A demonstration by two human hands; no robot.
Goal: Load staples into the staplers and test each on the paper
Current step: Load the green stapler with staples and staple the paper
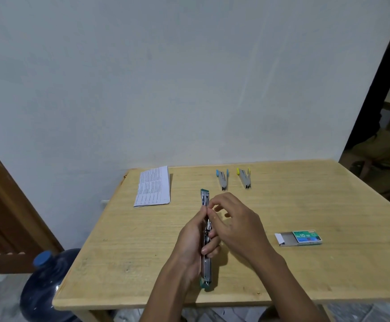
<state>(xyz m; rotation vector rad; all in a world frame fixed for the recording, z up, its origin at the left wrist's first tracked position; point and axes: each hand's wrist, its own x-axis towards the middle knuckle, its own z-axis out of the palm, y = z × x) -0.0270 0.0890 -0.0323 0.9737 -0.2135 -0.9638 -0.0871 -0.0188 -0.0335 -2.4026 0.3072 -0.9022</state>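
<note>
Stapler (pixel 206 268), swung open, pinched at its channel by right hand (pixel 233 221) fingertips (pixel 209 209), perhaps on a strip, too small to tell; gripped lengthwise in curled left hand (pixel 190 242), over the table (pixel 143 252). Judged as loading, box (pixel 298 238) open at right. Next called for seating the strip squarely, closing, then reaching for the paper (pixel 153 187).

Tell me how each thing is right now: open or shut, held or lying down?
green stapler: swung open, held in both hands.
left hand: grips the green stapler.
right hand: pinches the green stapler's upper part.
blue stapler: lying open in a V.
yellow stapler: lying open in a V.
staple box: tray slid out.
paper: lying flat, untouched.
water jug: cap on.
</note>
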